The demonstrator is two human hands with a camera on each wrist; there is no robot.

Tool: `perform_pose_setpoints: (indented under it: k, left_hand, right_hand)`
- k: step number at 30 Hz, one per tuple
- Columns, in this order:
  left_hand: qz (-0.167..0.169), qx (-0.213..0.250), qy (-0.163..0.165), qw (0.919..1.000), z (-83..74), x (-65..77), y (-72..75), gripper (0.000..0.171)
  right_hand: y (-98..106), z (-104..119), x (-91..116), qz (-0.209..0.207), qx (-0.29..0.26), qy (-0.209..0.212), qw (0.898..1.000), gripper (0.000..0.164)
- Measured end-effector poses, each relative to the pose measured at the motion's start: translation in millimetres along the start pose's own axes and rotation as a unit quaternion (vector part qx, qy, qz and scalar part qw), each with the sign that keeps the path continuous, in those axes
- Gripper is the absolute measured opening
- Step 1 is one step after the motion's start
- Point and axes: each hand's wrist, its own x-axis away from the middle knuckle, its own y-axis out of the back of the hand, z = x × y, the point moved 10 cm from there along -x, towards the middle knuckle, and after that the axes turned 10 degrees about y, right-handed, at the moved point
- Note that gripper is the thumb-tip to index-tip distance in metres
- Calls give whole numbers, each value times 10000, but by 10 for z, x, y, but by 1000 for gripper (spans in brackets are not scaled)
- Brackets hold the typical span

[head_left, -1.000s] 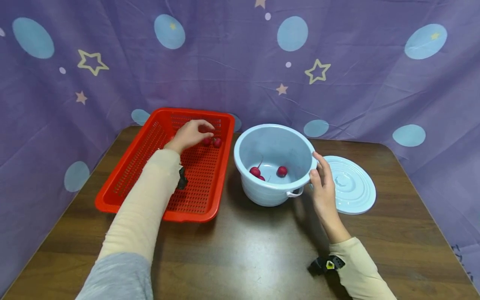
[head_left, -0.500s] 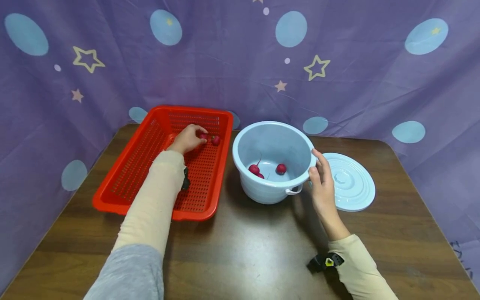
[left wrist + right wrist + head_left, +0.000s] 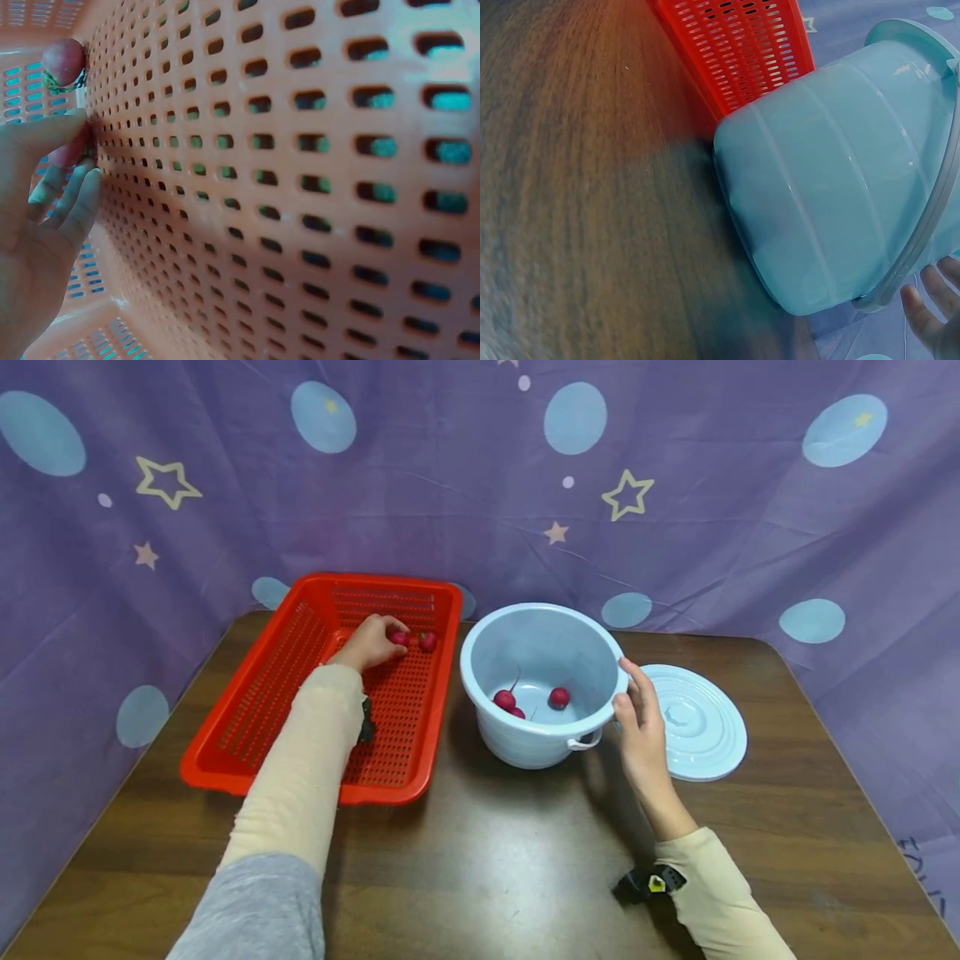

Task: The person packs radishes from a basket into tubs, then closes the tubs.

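In the head view, my left hand (image 3: 370, 643) reaches into the red plastic basket (image 3: 397, 795) and holds a radish (image 3: 400, 638) between thumb and fingers. The left wrist view shows that radish (image 3: 69, 152) partly covered by the fingers, near the basket floor. A second radish (image 3: 427, 642) lies just to its right. My right hand (image 3: 643, 731) touches the right rim of a light blue bucket (image 3: 525, 745) with relaxed fingers and thumb. Inside the bucket I see a radish (image 3: 558, 697) and two more radishes (image 3: 505, 699) to its left, one with a long root.
A light blue lid (image 3: 705, 727) lies flat on the wooden table (image 3: 480, 877), right of the bucket. The bucket's handle (image 3: 930, 217) hangs down its side. Behind the table hangs a purple curtain (image 3: 420, 468) with stars and ovals.
My left hand has lowered onto the left one of the basket's two radishes and taken hold of it. The right hand stays at the bucket rim. The head view has shifted slightly.
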Motion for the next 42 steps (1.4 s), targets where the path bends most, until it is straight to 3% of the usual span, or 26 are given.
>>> perform_pose_setpoints:
  k: [5,11,16,22,33,42]
  left_hand:
    - [81,3,-71,9999,-8,106,61,36]
    - [49,37,-181,9998,-43,207,270,36]
    - [107,16,-446,9989,-159,308,425,36]
    - [250,-201,-410,9986,-192,460,571,39]
    - [-238,-247,-780,9964,-448,763,817,39]
    - [-463,-269,-1135,9921,-767,936,808,33]
  right_hand:
    - [-51,-24,-2,66,-124,20,9999,45]
    - [-132,-38,-42,185,-219,56,9996,46]
    - [-108,-21,-77,168,-111,141,9997,46]
    - [-65,13,-124,166,-67,245,9995,47]
    - [-41,-15,-57,149,-18,-32,9999,46]
    - [15,22,-29,25,-13,98,9999,45]
